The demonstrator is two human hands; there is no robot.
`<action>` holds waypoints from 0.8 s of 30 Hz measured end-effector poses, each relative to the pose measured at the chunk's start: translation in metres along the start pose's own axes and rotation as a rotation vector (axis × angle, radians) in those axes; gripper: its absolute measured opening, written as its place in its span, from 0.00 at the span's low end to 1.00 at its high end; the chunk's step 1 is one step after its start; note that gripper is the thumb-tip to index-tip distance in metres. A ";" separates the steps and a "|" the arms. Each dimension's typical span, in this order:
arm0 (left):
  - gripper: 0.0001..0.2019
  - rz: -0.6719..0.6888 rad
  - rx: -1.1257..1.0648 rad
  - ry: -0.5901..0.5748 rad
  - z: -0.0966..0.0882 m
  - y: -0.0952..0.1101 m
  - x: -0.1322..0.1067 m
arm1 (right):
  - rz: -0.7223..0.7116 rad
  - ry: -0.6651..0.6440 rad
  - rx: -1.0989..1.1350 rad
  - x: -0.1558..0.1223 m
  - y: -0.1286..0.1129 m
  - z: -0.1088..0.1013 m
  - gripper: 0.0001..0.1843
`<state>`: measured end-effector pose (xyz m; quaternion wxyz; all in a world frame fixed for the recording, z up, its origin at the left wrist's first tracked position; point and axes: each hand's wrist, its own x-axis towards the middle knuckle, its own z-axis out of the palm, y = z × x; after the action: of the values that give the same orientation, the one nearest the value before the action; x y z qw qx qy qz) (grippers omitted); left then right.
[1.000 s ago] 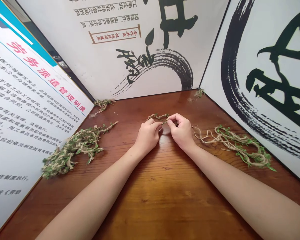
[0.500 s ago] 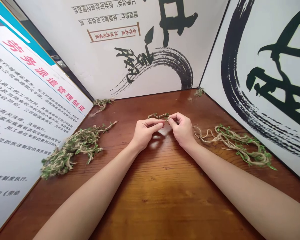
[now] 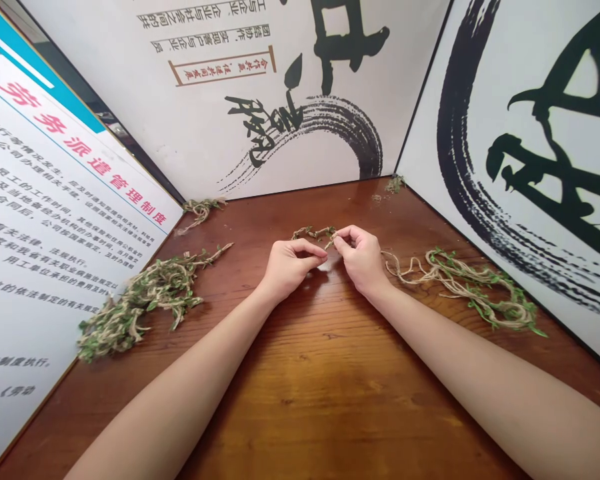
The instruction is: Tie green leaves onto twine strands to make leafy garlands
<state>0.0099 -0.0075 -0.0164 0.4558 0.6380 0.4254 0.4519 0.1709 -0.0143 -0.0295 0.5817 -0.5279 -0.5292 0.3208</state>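
A short length of jute twine with small green leaves (image 3: pixel 313 233) lies twisted on the table, partly behind my hands. Thumb and forefinger of my right hand (image 3: pixel 363 259) pinch it near its right end. A small tail of the twine slants down from there to my left hand (image 3: pixel 291 268), whose thumb and forefinger tips meet around it. My fingers hide the exact joining point.
A tangled heap of leafy twine (image 3: pixel 145 300) lies to the left on the wooden table (image 3: pixel 300 393). Looser leafy twine strands (image 3: pixel 480 287) lie right. Small twine scraps (image 3: pixel 200 210) and green bits (image 3: pixel 395 183) sit at the back corners. Printed panels (image 3: pixel 190 133) wall the table.
My left fingertips have drawn slightly down and away from the right ones, and a short twine tail now shows between them. My right hand keeps its pinch. The view has shifted slightly.
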 end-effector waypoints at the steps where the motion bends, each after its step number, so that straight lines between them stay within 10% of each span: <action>1: 0.03 0.032 0.036 -0.014 0.000 0.002 0.000 | 0.003 -0.001 0.006 0.000 0.000 0.000 0.07; 24: 0.08 0.532 0.579 0.037 -0.001 -0.009 -0.004 | -0.246 -0.117 -0.163 -0.008 0.006 0.003 0.08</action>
<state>0.0072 -0.0088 -0.0257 0.1161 0.8201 0.3631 0.4268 0.1674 -0.0198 -0.0377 0.5399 -0.4847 -0.6473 0.2334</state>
